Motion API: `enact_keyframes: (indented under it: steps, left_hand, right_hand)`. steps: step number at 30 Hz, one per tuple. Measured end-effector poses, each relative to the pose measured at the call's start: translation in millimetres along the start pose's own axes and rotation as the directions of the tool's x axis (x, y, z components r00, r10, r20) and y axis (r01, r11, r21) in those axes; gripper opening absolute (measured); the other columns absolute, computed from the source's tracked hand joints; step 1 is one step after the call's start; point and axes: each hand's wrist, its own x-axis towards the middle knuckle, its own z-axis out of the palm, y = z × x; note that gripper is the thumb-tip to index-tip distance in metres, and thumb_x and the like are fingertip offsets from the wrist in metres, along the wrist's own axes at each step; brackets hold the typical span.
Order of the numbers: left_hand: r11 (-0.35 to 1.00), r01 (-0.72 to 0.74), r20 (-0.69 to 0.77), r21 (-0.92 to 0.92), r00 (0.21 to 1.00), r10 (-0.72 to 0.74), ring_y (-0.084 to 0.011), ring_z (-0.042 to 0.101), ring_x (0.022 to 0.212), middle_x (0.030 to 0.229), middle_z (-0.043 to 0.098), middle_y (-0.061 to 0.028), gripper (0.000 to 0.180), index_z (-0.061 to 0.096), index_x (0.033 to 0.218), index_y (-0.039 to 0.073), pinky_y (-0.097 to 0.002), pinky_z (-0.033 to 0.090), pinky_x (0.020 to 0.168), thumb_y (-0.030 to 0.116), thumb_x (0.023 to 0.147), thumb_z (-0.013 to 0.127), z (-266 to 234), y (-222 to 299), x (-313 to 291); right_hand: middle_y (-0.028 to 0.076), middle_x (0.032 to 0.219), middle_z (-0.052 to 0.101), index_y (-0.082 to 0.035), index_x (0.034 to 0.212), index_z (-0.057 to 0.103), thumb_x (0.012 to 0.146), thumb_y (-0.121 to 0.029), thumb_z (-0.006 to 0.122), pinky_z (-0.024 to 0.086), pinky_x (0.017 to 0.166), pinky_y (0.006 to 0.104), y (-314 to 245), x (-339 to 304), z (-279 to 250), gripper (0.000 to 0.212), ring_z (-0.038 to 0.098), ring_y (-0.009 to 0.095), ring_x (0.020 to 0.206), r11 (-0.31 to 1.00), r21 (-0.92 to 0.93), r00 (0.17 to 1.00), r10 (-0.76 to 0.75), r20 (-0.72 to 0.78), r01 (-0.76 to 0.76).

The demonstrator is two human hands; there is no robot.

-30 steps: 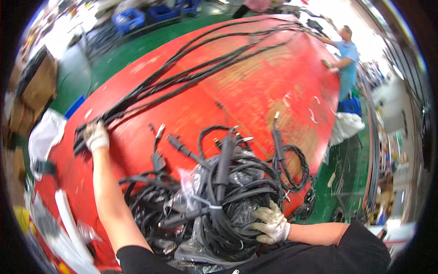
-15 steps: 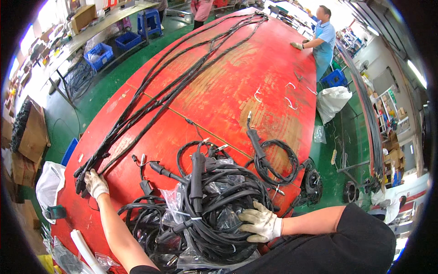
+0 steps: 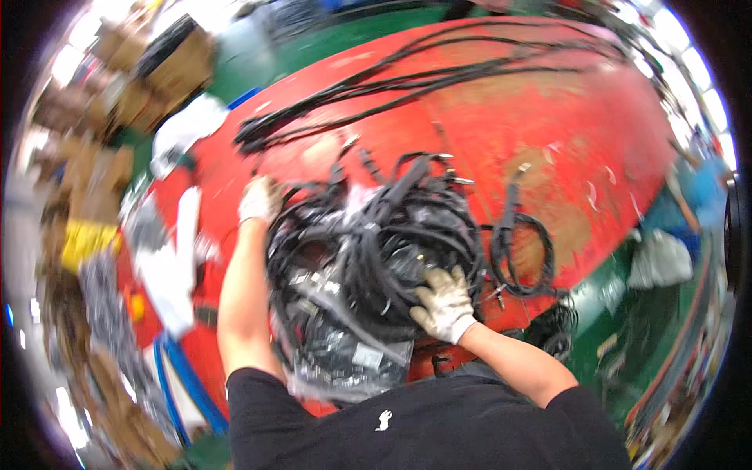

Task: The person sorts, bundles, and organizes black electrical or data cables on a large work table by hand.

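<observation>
Left hand has come back from the far table edge to the cable pile, gripping its rim (grasp partly hidden). Right hand still presses flat on top, fingers spread. Pile mid-table, gathered.

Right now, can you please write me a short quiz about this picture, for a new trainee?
1. True or false: both hands wear light work gloves.
2. Which hand rests on top of the tangled pile of black cables? A) left hand B) right hand C) neither
3. Fill in: the long black cables lie stretched across a ____ coloured table.

Key
1. True. The left hand and the right hand are both gloved.
2. B. The right hand lies on the pile's near right side; the left hand is at its far left edge.
3. Red: the red table.
</observation>
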Motion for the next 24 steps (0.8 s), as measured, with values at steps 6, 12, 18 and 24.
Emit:
enact_keyframes:
  steps: [6, 12, 18, 24]
  left_hand:
    - [0.974, 0.109, -0.141, -0.199, 0.980, -0.139, -0.0406, 0.065, 0.107, 0.110, 0.070, -0.0208, 0.030, 0.071, 0.111, 0.007, -0.0486, 0.051, 0.093, 0.033, 0.096, 0.064, -63.8, 33.5, -183.2]
    - [0.966, 0.153, -0.390, -0.206, 0.893, -0.225, -0.0390, 0.063, 0.101, 0.103, 0.068, -0.0177, 0.024, 0.068, 0.106, 0.006, -0.0474, 0.050, 0.091, 0.027, 0.099, 0.060, -49.6, 94.9, -372.2]
    - [0.716, 0.536, -0.344, -0.446, 0.636, -0.691, -0.0345, 0.065, 0.098, 0.106, 0.067, -0.0187, 0.039, 0.070, 0.111, 0.002, -0.0441, 0.050, 0.090, 0.040, 0.102, 0.060, 27.3, 190.9, -512.5]
    - [0.881, 0.390, -0.400, -0.267, 0.787, -0.469, -0.0383, 0.065, 0.101, 0.107, 0.068, -0.0192, 0.021, 0.070, 0.105, 0.004, -0.0476, 0.053, 0.090, 0.022, 0.097, 0.064, 43.7, 291.2, -532.3]
  right_hand:
    - [0.019, 0.138, 0.053, -0.010, 0.120, 0.066, 0.085, -0.046, 0.069, 0.025, 0.116, 0.0666, 6.1, -6.2, 12.0, 0.050, 0.047, 0.038, 0.134, 0.988, 0.081, 0.983, -0.120, -0.138, 0.132]
    - [0.019, 0.137, 0.057, -0.003, 0.135, 0.056, 0.081, -0.050, 0.074, 0.025, 0.117, 0.0626, 27.4, -27.1, -12.4, 0.074, 0.050, 0.037, 0.133, 0.938, 0.069, 0.940, -0.340, -0.021, 0.340]
    - [0.017, 0.131, 0.062, 0.000, 0.133, 0.056, 0.071, -0.040, 0.080, 0.037, 0.110, 0.0525, 37.9, -34.0, -20.4, 0.078, 0.054, 0.034, 0.127, 0.894, 0.038, 0.893, -0.441, -0.084, 0.446]
    - [0.016, 0.126, 0.063, -0.002, 0.128, 0.058, 0.071, -0.033, 0.080, 0.044, 0.103, 0.0456, 48.4, -32.3, -16.8, 0.069, 0.060, 0.032, 0.119, 0.880, 0.115, 0.888, -0.455, -0.074, 0.461]
